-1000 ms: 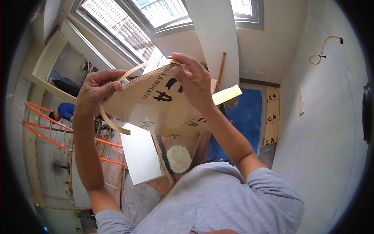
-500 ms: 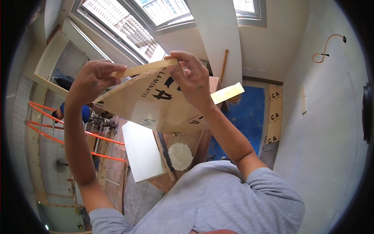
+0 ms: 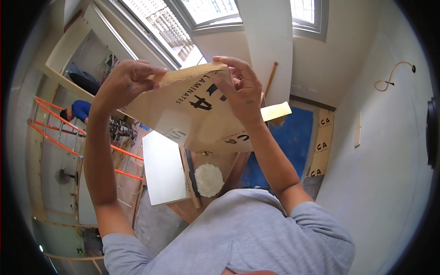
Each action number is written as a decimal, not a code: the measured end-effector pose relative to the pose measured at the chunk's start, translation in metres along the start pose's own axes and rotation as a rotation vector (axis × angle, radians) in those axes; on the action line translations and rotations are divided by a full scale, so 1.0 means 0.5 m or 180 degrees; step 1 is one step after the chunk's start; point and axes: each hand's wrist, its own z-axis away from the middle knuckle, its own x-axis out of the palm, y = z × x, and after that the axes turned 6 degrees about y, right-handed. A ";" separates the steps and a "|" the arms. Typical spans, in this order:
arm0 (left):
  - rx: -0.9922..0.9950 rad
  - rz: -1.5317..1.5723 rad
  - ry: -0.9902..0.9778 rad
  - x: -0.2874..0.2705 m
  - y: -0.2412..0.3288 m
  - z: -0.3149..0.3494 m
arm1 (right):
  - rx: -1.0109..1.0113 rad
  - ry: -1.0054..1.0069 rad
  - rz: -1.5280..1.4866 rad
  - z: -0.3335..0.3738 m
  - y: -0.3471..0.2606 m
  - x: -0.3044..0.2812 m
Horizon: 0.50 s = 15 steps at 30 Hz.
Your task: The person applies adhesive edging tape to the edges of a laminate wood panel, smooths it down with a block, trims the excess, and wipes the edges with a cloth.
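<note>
A laminate-faced board [image 3: 172,112] with dark printed lettering stands tilted in front of me, its rough edge uppermost. Along that edge lies a thin pale wood strip [image 3: 195,72]. My left hand [image 3: 126,85] is closed, thumb and fingers pinching the strip near its left end. At the right corner my right hand [image 3: 243,89] grips the strip's other end, fingers over the top and thumb against the board's face. What supports the board from below is hidden.
A white panel [image 3: 164,169] and a round whitish object [image 3: 209,180] lie below the board. A yellowish piece [image 3: 276,111] juts out by my right forearm. Leftward are an orange ladder [image 3: 55,126] and a bending person in blue [image 3: 80,110]. A blue surface [image 3: 288,146] is at right.
The strip has come down against the board's edge, closing the gap seen before. Both hands have shifted right in view along with it, and the view has turned slightly.
</note>
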 end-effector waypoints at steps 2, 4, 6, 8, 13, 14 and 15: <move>0.0076 0.0081 0.0091 0.010 -0.007 -0.001 | -0.0096 -0.0018 0.0074 -0.002 0.003 -0.003; 0.0100 0.0155 0.0119 0.015 -0.014 -0.001 | -0.0147 -0.0056 0.0156 -0.005 0.006 -0.004; 0.0071 0.0207 0.0064 0.018 -0.017 -0.005 | -0.0166 -0.0047 0.0126 -0.006 0.009 -0.004; 0.0019 -0.0007 0.0069 0.021 -0.004 -0.003 | -0.0158 -0.0017 -0.0008 -0.005 0.015 0.000; 0.0089 -0.0077 0.0155 0.030 -0.016 -0.004 | -0.0164 0.0005 -0.0048 -0.002 0.014 0.004; 0.0131 -0.0097 0.0190 0.032 -0.021 -0.003 | -0.0210 -0.0009 -0.0038 -0.002 0.016 0.004; 0.0167 -0.0120 0.0225 0.032 -0.024 -0.002 | -0.0194 0.0003 -0.0033 -0.002 0.017 0.005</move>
